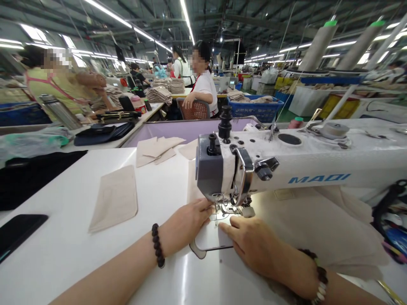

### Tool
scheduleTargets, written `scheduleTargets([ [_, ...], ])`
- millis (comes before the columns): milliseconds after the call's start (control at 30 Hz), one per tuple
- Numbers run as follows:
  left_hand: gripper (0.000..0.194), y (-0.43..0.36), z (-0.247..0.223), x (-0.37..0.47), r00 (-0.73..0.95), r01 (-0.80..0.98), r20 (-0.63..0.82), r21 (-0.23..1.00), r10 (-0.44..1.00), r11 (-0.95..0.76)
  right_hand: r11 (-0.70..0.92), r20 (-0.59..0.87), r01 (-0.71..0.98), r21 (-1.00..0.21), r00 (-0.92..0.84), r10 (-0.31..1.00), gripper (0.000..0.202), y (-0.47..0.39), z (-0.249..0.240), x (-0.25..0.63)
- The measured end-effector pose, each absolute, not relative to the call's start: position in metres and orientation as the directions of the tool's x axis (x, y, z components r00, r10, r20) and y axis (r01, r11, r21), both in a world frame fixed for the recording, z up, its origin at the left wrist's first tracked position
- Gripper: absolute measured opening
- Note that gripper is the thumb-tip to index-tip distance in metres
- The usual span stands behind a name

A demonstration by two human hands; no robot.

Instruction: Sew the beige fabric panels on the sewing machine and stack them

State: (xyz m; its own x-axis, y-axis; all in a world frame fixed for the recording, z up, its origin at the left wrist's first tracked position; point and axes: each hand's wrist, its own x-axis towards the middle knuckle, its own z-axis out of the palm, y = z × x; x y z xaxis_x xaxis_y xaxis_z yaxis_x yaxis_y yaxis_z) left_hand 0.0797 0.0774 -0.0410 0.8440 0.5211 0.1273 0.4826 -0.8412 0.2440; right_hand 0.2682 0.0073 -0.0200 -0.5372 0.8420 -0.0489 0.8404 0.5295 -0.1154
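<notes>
My left hand [193, 218], with a dark bead bracelet, lies left of the needle area, fingers stretched toward the presser foot [224, 207]. It is at the near end of a beige fabric strip [192, 180] that runs behind the machine head; whether it grips the fabric is hidden. My right hand [257, 239] rests on the right of the metal needle plate [211, 241], fingers extended and apart. The sewing machine [273, 165] stands above both hands, its lamp lighting the plate. Large beige fabric [321, 228] spreads beneath the arm, beside my right hand.
A beige pocket-shaped piece [116, 197] and several stacked pieces [157, 149] lie on the white table [152, 186]. A phone [22, 233] and black cloth [38, 178] are at left. Thread cones [319, 44] stand at upper right. Co-workers and a blue crate [254, 111] are beyond.
</notes>
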Motion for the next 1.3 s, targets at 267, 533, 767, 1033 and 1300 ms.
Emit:
scheduleTargets([
  [267,0.017,0.079,-0.042,0.083,0.827,0.492,0.143,0.283,0.544,-0.823,0.534,-0.049,0.840,-0.099,-0.540,0.840,0.028,0.006,-0.021,0.269],
  [533,0.018,0.081,-0.041,0.083,0.812,0.516,0.113,0.319,0.573,-0.795,0.539,-0.046,0.836,-0.100,-0.545,0.837,0.030,0.005,-0.021,0.270],
  [767,0.017,0.063,-0.022,0.086,0.778,0.624,-0.050,0.179,0.626,-0.761,0.520,-0.048,0.846,-0.122,-0.528,0.848,0.025,0.004,-0.021,0.270],
  [1033,0.025,0.042,-0.015,0.087,0.801,0.598,-0.104,0.207,0.590,-0.775,0.521,-0.028,0.842,-0.141,-0.529,0.848,0.027,0.005,-0.026,0.271],
  [1300,0.014,0.033,-0.016,0.087,0.892,0.451,-0.105,0.193,0.439,-0.871,0.667,-0.065,0.728,-0.156,-0.682,0.729,0.017,0.002,-0.022,0.277],
])
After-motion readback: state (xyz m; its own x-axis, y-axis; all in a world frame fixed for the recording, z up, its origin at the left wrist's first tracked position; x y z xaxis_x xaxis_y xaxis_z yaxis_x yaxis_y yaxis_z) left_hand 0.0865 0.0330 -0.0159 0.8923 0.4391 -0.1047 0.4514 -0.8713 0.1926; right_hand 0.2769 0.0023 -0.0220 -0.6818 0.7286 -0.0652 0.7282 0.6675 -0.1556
